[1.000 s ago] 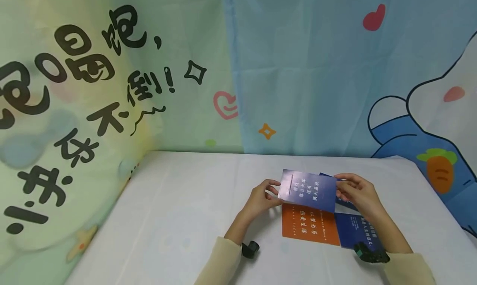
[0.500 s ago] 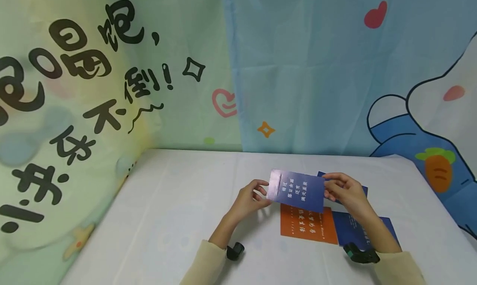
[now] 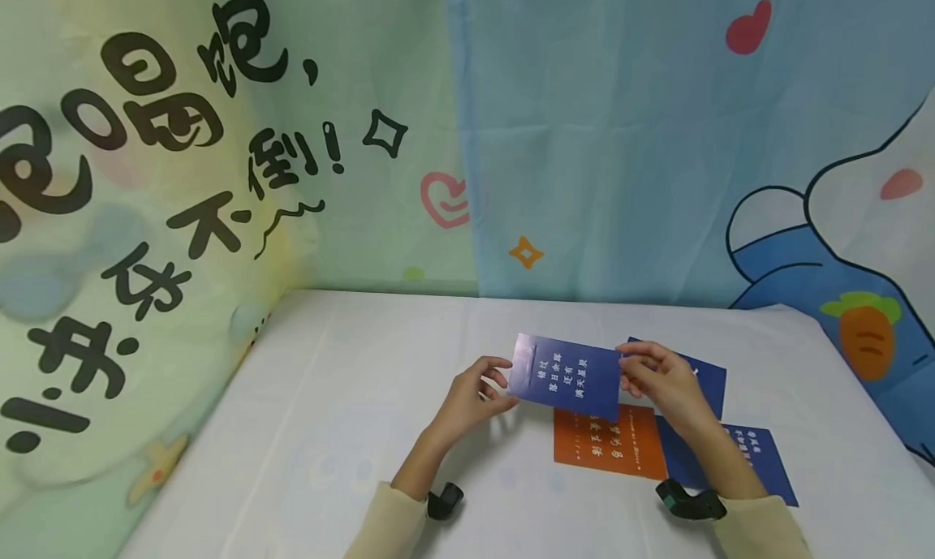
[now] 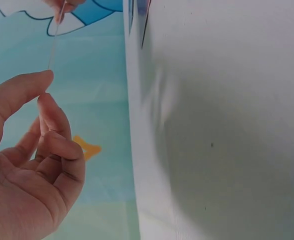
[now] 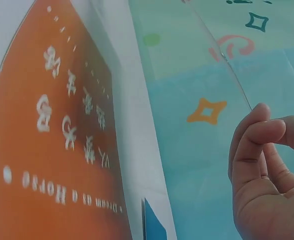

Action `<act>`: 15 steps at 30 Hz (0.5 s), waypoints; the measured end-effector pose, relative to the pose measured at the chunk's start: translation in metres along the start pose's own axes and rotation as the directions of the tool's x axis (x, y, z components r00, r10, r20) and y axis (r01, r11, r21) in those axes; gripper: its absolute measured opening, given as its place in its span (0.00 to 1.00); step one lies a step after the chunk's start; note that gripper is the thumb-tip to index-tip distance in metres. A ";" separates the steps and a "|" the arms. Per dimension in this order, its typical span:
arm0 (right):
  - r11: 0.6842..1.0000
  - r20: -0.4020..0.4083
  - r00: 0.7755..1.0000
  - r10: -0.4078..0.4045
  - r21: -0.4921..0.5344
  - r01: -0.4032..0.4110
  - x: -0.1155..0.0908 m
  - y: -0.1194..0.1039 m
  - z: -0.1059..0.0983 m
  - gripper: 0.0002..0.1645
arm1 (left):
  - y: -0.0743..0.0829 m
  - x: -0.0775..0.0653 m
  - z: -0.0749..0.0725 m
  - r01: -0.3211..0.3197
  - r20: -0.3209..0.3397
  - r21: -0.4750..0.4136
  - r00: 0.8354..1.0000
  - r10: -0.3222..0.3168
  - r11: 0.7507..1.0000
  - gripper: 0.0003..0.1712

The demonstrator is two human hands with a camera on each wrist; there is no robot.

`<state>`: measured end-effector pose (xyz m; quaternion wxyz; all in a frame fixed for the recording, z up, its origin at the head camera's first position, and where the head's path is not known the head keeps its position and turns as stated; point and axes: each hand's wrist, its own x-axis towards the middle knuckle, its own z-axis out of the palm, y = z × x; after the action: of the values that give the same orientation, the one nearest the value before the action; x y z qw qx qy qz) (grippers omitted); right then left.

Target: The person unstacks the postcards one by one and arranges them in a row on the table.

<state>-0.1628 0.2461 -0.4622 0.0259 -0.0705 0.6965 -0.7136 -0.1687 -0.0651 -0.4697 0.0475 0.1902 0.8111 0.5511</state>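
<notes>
Above the white desk (image 3: 351, 413), I see on my feed a violet-blue card (image 3: 562, 376) held up, the left hand (image 3: 471, 398) pinching one end and the right hand (image 3: 666, 383) pinching the other. Below lie an orange card (image 3: 609, 449), one blue card (image 3: 770, 466) just beside it, and another blue card (image 3: 710, 380) partly hidden by the right hand. A printed backdrop (image 3: 621, 137) stands behind.

Tabletop (image 3: 292, 413) room left of left hand (image 3: 469, 395)
</notes>
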 end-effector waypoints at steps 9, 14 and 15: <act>0.992 -0.018 0.998 -0.063 0.113 0.064 0.002 0.004 0.019 0.16 | 0.000 -0.012 -0.013 -0.003 -0.026 0.009 1.000 0.003 1.000 0.27; 0.998 -0.010 0.999 -0.043 0.043 0.043 0.003 0.006 0.026 0.17 | -0.003 -0.017 -0.020 0.005 -0.030 0.026 1.000 -0.004 1.000 0.28; 0.999 -0.003 0.999 -0.036 0.017 0.036 0.003 0.007 0.027 0.17 | -0.004 -0.018 -0.022 0.005 -0.032 0.027 0.999 -0.004 1.000 0.28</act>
<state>-0.1629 0.2184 -0.4681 0.0129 -0.0820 0.6889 -0.7201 -0.1593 -0.0920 -0.4670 0.0331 0.1803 0.8196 0.5428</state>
